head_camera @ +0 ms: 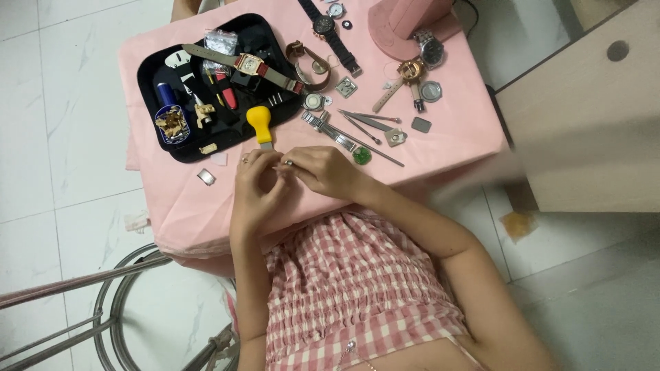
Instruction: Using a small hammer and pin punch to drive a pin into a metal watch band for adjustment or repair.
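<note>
**A:** Closest to the lens was your pink checked top point(357, 288), then both forearms running up to the pink tablecloth point(440, 148). Your left hand point(256, 180) and right hand point(323, 170) were pressed together at the near edge, fingertips meeting.

**B:** And the tiny metal part point(289, 163)?

**A:** Right between your fingertips, poking out at the top where the hands met. Your right hand was curled, pinching it. Your left had its fingers bent in against it too, but I couldn't tell whether it was actually gripping or just steadying.

**B:** Stuff around?

**A:** The yellow-handled tool point(260, 124) lay just beyond your left hand, at the edge of the black tray point(155, 69). The gold square watch point(249, 65) lay across that tray. The tweezers point(368, 122) and a small green piece point(361, 156) were just past your right hand.
</note>
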